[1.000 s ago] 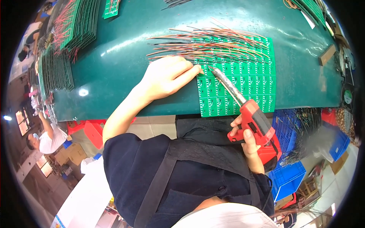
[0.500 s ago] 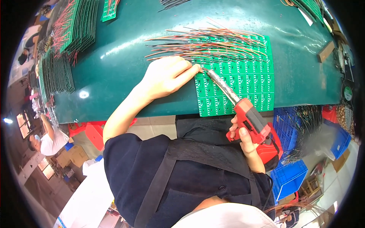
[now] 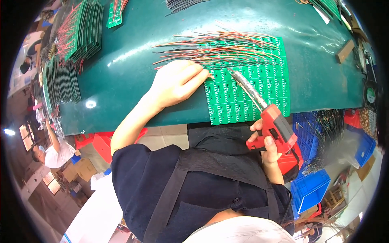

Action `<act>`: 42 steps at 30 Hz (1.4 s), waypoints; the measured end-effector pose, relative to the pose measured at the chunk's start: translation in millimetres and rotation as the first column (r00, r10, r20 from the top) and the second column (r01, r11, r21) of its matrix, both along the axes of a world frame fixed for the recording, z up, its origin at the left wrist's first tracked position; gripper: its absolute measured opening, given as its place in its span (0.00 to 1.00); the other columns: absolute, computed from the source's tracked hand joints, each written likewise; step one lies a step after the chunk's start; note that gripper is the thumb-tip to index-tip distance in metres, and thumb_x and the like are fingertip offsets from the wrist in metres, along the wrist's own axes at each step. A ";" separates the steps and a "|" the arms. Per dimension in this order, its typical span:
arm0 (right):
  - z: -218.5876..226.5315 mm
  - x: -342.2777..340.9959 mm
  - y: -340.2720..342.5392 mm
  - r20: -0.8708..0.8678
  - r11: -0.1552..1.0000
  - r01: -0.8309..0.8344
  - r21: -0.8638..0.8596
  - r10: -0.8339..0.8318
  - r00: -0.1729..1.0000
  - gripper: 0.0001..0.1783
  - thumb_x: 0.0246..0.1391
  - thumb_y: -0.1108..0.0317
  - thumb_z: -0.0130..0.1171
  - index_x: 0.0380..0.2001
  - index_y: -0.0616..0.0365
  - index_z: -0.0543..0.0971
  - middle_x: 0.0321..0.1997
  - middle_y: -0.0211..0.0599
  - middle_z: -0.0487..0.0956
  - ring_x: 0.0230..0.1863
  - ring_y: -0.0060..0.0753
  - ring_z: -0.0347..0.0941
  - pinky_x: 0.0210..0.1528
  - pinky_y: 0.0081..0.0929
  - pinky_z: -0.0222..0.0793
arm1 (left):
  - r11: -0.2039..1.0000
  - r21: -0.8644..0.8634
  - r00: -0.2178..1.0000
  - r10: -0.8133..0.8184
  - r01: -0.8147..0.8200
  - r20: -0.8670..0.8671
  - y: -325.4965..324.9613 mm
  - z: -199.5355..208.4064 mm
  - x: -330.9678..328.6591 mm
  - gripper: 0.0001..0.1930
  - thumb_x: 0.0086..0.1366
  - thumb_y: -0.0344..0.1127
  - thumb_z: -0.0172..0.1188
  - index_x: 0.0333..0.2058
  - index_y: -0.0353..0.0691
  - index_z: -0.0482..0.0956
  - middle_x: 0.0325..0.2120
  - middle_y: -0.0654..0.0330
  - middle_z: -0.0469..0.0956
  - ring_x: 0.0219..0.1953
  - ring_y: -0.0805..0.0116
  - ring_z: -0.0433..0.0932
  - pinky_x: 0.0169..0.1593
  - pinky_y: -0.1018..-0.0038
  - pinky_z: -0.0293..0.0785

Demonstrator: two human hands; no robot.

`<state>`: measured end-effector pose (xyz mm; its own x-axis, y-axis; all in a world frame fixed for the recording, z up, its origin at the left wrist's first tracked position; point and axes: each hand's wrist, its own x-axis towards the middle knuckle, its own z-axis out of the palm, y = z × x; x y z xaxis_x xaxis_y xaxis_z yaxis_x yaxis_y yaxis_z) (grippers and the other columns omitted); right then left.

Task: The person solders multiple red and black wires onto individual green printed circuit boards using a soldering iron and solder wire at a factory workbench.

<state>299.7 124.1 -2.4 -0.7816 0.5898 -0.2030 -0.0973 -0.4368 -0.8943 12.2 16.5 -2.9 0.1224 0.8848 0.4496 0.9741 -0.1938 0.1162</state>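
PCB panel (image 3: 239,108) approx. half done, by the look: red/black wires (image 3: 227,52) lie over its upper rows; lower rows bare, prob. left to do. L hand (image 3: 178,83), at panel's L edge, seems to pinch wire ends (image 3: 211,76); R hand (image 3: 268,149) wrapped round red soldering gun (image 3: 278,126), tip over panel's mid rows.

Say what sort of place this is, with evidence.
Probably an electronics workshop: the right hand holds a red soldering gun, wires lie across green circuit boards, and more boards stand stacked at the left.
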 end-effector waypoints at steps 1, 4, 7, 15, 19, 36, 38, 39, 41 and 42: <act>1.2 -0.3 -0.9 -0.001 1.000 0.002 -0.001 -0.002 1.000 0.28 0.52 0.60 0.55 0.52 0.66 0.65 0.40 0.45 0.74 0.39 0.35 0.74 0.29 0.27 0.76 | 1.000 0.017 1.000 -0.005 0.004 0.018 1.9 0.5 1.0 0.14 0.48 0.31 0.60 0.36 0.38 0.77 0.27 0.62 0.74 0.27 0.66 0.74 0.27 0.73 0.71; 7.0 -1.2 -2.7 0.118 0.998 0.055 0.008 -0.056 0.991 0.27 0.49 0.56 0.56 0.43 0.71 0.69 0.34 0.46 0.72 0.33 0.34 0.72 0.23 0.24 0.73 | 1.000 -0.018 0.998 -0.011 0.012 0.067 6.0 2.2 5.7 0.13 0.48 0.31 0.60 0.36 0.38 0.77 0.27 0.61 0.74 0.27 0.66 0.74 0.27 0.72 0.71; 2.7 2.2 -3.5 0.129 0.999 0.041 -0.015 -0.039 0.991 0.27 0.49 0.56 0.56 0.43 0.71 0.69 0.35 0.45 0.72 0.31 0.32 0.72 0.24 0.24 0.72 | 0.996 -0.085 0.995 -0.007 0.015 0.102 8.5 1.4 8.7 0.12 0.50 0.31 0.60 0.36 0.38 0.77 0.26 0.61 0.74 0.26 0.66 0.74 0.27 0.72 0.71; -2.7 2.6 -1.8 0.019 0.999 -0.020 -0.029 0.021 1.000 0.19 0.52 0.68 0.54 0.44 0.69 0.69 0.37 0.46 0.75 0.27 0.29 0.74 0.27 0.23 0.73 | 0.993 -0.120 0.995 0.010 0.002 0.098 10.6 3.6 8.8 0.11 0.51 0.31 0.59 0.36 0.40 0.78 0.26 0.62 0.74 0.26 0.66 0.74 0.26 0.73 0.71; -4.5 5.2 -1.7 0.031 0.999 -0.024 -0.021 0.025 0.999 0.19 0.52 0.68 0.54 0.44 0.69 0.69 0.37 0.46 0.75 0.26 0.28 0.73 0.27 0.23 0.73 | 0.996 -0.093 0.992 -0.002 0.013 0.123 9.6 0.0 8.1 0.11 0.51 0.31 0.59 0.36 0.41 0.78 0.26 0.62 0.74 0.26 0.66 0.74 0.27 0.73 0.71; -4.6 3.4 1.4 -0.056 0.999 0.024 -0.027 -0.025 0.998 0.25 0.52 0.64 0.55 0.50 0.66 0.66 0.40 0.44 0.73 0.38 0.33 0.73 0.28 0.25 0.75 | 0.994 -0.113 0.993 0.012 0.001 0.114 13.2 1.7 10.0 0.10 0.51 0.30 0.59 0.35 0.40 0.78 0.24 0.63 0.73 0.26 0.67 0.74 0.26 0.73 0.71; 2.0 -0.4 2.2 0.017 0.998 0.066 -0.005 -0.066 0.998 0.27 0.50 0.58 0.54 0.45 0.71 0.68 0.38 0.47 0.71 0.40 0.37 0.71 0.26 0.24 0.74 | 0.993 -0.115 0.995 0.012 0.000 0.103 12.0 1.6 9.8 0.10 0.51 0.31 0.59 0.34 0.40 0.78 0.25 0.63 0.74 0.26 0.67 0.74 0.26 0.74 0.72; 3.9 -1.1 3.8 0.017 0.996 0.086 0.017 -0.086 0.996 0.27 0.50 0.58 0.54 0.45 0.71 0.67 0.37 0.47 0.71 0.39 0.37 0.71 0.26 0.23 0.74 | 0.994 -0.113 0.994 0.009 0.003 0.104 12.6 2.0 9.4 0.10 0.51 0.31 0.59 0.34 0.40 0.78 0.25 0.63 0.74 0.26 0.67 0.74 0.26 0.74 0.72; 5.3 -0.2 6.1 0.013 0.993 0.107 0.044 -0.107 0.994 0.27 0.50 0.58 0.53 0.46 0.71 0.67 0.37 0.47 0.71 0.39 0.37 0.71 0.25 0.23 0.74 | 0.994 -0.106 0.994 0.005 0.006 0.109 14.1 2.7 8.9 0.10 0.51 0.31 0.59 0.34 0.39 0.78 0.25 0.63 0.74 0.27 0.67 0.74 0.26 0.74 0.72; 5.0 0.4 6.3 0.012 0.993 0.108 0.045 -0.109 0.994 0.27 0.50 0.58 0.53 0.46 0.71 0.67 0.37 0.47 0.71 0.39 0.37 0.71 0.25 0.23 0.74 | 0.994 -0.106 0.994 0.004 0.008 0.108 14.8 2.4 8.9 0.10 0.51 0.31 0.59 0.34 0.39 0.78 0.25 0.63 0.74 0.27 0.67 0.74 0.26 0.74 0.72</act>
